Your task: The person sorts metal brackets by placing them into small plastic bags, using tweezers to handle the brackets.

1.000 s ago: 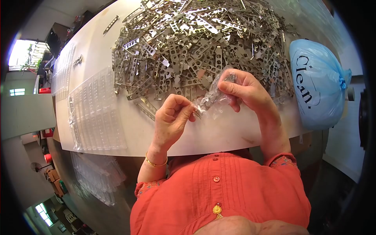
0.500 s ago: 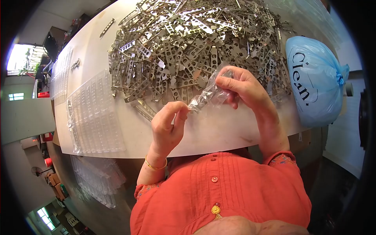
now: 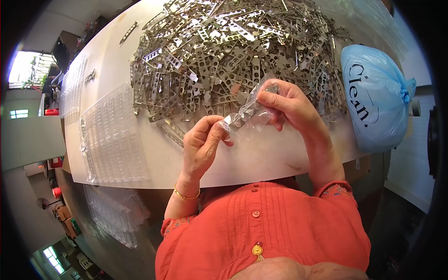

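A crinkled clear plastic bag (image 3: 254,116) with a metal strip (image 3: 240,118) inside stretches between my two hands, above the front part of the table. My left hand (image 3: 204,142) pinches its lower left end between thumb and fingers. At the upper right end, my right hand (image 3: 287,102) is closed on the bag, and a bit of metal shows by its fingertips. Just beyond my hands rises a big heap of punched metal strips (image 3: 219,74). Two loose strips (image 3: 171,131) lie at the near left edge of the heap.
Clear plastic trays (image 3: 114,140) lie left on the white table (image 3: 186,175), with more stacked trays (image 3: 119,214) below its edge. A tied blue bag (image 3: 373,98) stands at the right. One strip (image 3: 128,32) lies alone at the far left.
My left hand has turned and shifted its pinch on the bag's end, its fingers now curled behind it. My right hand stays nearly in place.
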Motion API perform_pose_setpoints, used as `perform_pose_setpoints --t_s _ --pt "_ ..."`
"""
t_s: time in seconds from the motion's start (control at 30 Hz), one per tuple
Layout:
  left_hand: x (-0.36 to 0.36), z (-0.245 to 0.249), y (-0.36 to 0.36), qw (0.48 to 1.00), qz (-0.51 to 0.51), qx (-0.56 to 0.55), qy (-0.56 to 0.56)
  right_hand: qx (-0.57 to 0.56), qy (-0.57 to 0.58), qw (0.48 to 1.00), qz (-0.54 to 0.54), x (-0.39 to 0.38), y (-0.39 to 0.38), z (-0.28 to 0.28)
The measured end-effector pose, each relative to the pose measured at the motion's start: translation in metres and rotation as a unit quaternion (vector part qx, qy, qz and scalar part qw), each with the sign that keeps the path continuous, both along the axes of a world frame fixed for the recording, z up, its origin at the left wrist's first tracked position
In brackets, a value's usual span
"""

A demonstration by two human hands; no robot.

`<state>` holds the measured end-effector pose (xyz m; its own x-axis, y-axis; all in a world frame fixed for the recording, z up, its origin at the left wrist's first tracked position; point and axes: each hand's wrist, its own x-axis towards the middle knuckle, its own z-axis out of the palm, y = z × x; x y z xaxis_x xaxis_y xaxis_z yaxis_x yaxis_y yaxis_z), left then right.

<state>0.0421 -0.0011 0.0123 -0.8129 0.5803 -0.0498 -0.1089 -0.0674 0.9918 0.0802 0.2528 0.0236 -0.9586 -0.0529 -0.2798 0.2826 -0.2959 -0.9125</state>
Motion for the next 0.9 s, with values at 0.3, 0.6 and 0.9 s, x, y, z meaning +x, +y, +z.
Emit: perform_pose_setpoints --t_s 0.3,0.6,0.9 --pt "0.004 -0.005 -0.001 0.997 0.071 -0.022 0.036 -0.016 0.011 0.999 -0.049 -0.001 0.000 0.003" --pt "-0.004 0.002 -0.012 0.989 0.133 0.016 0.060 0.000 0.056 0.996 -0.068 0.001 -0.003 0.008" --pt "0.003 0.010 0.003 0.998 0.057 0.021 -0.005 0.024 0.081 0.996 -0.027 0.004 -0.011 0.007"
